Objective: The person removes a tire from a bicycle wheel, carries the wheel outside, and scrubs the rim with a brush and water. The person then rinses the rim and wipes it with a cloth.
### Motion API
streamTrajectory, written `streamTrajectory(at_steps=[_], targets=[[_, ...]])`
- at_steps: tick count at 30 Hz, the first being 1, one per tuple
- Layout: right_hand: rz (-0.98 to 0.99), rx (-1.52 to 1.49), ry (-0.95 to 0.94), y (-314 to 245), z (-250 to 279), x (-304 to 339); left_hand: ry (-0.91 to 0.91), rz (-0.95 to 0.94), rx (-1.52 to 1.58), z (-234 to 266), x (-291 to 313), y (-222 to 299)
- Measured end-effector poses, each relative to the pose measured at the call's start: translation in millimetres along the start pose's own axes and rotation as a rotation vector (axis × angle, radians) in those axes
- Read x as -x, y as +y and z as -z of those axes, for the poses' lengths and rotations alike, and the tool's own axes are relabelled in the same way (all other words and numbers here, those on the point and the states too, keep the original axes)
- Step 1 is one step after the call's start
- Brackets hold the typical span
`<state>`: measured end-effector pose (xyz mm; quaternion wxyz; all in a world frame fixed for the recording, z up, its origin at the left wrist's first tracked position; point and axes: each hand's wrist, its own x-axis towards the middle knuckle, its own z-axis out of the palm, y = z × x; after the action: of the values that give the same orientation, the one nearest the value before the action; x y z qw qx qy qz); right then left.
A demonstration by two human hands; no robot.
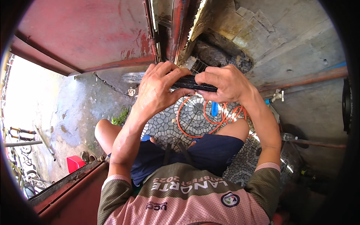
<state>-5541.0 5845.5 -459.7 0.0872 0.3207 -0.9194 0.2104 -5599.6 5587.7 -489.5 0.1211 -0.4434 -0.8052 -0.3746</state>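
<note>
Held out in front of me across both hands is a black, wet-looking tube (188, 82); its exact kind is not clear. A shiny, pale streaked section (132, 77) sticks out to the left beyond my left hand (159, 84). The fingers of that hand lie over the top, with its thumb underneath, pointing right. Close beside it, my right hand (223, 83) is closed around the tube's right end, fingers curled and thumb below. Water glistens on my left forearm.
Under the hands, an orange hose (180, 117) lies coiled on pebble-patterned paving (161, 125), near a blue strip (214, 109). A tap (278, 96) stands at the right wall. Left are a red metal gate (93, 33), a red container (75, 163) and bicycles (28, 182). A plant (120, 117) grows near my knee.
</note>
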Motion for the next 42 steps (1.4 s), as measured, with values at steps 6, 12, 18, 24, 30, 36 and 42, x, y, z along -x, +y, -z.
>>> streamTrajectory(at_steps=[6, 12, 18, 24, 30, 36, 42], targets=[[0.049, 0.068, -0.040, 6, 3, -2, -0.021, -0.023, 0.000, -2, -8, -7], [-0.047, -0.066, 0.080, 4, -2, -2, -0.013, -0.013, -0.001, -4, -11, -11], [-0.033, -0.069, 0.053, 8, 0, -2, -0.022, -0.010, -0.006, -3, -13, -11], [-0.026, -0.095, -0.011, 14, 2, -1, -0.033, -0.007, 0.027, -4, -15, -9], [-0.096, -0.154, -0.004, 9, 2, -6, -0.036, -0.011, 0.028, -3, -17, -15], [-0.028, -0.134, 0.059, 18, -2, -5, -0.029, -0.006, 0.015, -5, -21, -16], [-0.138, -0.127, -0.019, 19, 7, -1, -0.052, 0.011, -0.008, -4, -27, -17]])
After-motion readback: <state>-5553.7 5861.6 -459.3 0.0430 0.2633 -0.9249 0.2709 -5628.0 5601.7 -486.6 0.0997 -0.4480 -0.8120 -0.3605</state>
